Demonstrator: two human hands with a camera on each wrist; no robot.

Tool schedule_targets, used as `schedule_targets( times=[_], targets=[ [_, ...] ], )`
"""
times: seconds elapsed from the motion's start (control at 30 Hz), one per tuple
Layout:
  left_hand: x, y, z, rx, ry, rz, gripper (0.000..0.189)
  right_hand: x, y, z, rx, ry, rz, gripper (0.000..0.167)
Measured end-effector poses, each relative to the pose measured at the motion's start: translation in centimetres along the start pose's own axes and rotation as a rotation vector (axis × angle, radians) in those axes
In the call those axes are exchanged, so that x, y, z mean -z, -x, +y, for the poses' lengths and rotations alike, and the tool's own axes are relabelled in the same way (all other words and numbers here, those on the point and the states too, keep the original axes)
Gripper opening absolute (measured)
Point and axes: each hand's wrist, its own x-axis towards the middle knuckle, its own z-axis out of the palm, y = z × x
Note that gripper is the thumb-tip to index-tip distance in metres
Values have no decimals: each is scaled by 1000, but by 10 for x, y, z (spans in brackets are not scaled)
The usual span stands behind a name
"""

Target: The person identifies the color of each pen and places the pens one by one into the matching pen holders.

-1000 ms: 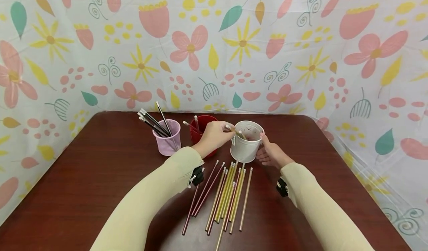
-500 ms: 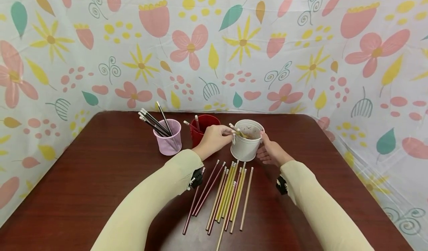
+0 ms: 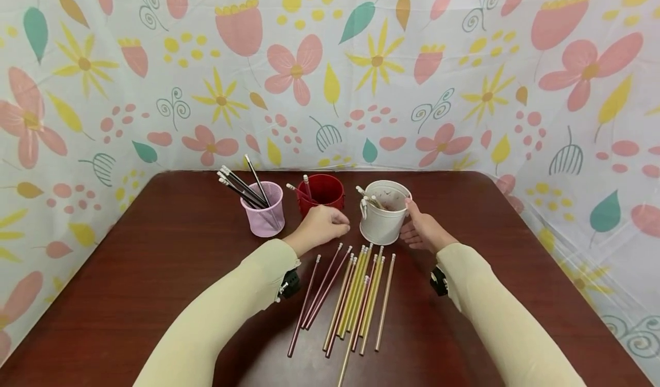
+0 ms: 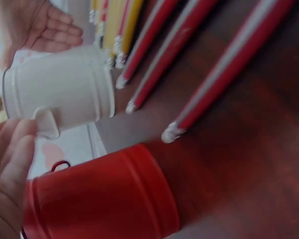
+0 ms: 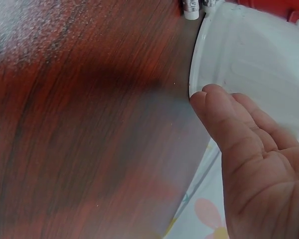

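A white bucket [image 3: 384, 221] stands at the back with several gold pencils [image 3: 376, 202] leaning at its left rim. My right hand [image 3: 424, 230] rests against the bucket's right side, thumb at the rim. The right wrist view shows that hand's straight fingers [image 5: 224, 109] alongside the white wall. My left hand [image 3: 321, 226] hovers in front of the red bucket [image 3: 330, 189], holding nothing, its fingers loosely bent. Seen from the left wrist, its fingertips [image 4: 20, 137] are near the white bucket's handle tab.
Gold pencils [image 3: 356, 295] and dark red pencils [image 3: 322, 295] lie in a loose row on the brown table [image 3: 170, 272]. Two pencils [image 3: 306, 186] stand in the red bucket. A pink mesh cup [image 3: 265, 215] with black pencils [image 3: 242, 186] stands further left.
The left hand has let go of the gold pencils, which now lean in the white bucket, and has drawn back left and toward me. The right hand stays at the bucket.
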Motion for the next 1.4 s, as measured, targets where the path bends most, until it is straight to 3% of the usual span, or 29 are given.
schedule_targets(
  times=[0.1,0.23,0.33,0.43,0.67,0.9,1.1,1.4],
  targets=[
    [-10,11,-7,50,-27,-146,9,-1,-1,-1,-13,-1,7,99],
    [-25,28,-12,150,-109,-345,21,-2,-3,-1,-10,-5,5,100],
    [-33,37,-11,187,-174,-433,29,-1,-3,0,3,-7,0,100],
    [-38,40,-7,207,-206,-469,33,-1,-3,1,3,-13,-1,100],
    [-46,39,1,242,-260,-469,34,-2,-5,1,-19,-22,10,98],
    [-50,37,2,293,-253,-444,31,-1,-4,-1,-12,-15,13,99],
    [-47,34,-2,337,-220,-433,27,-2,-4,-2,-7,-19,13,99],
    [-31,31,3,300,-185,-414,31,-2,-1,0,0,7,12,101]
  ],
)
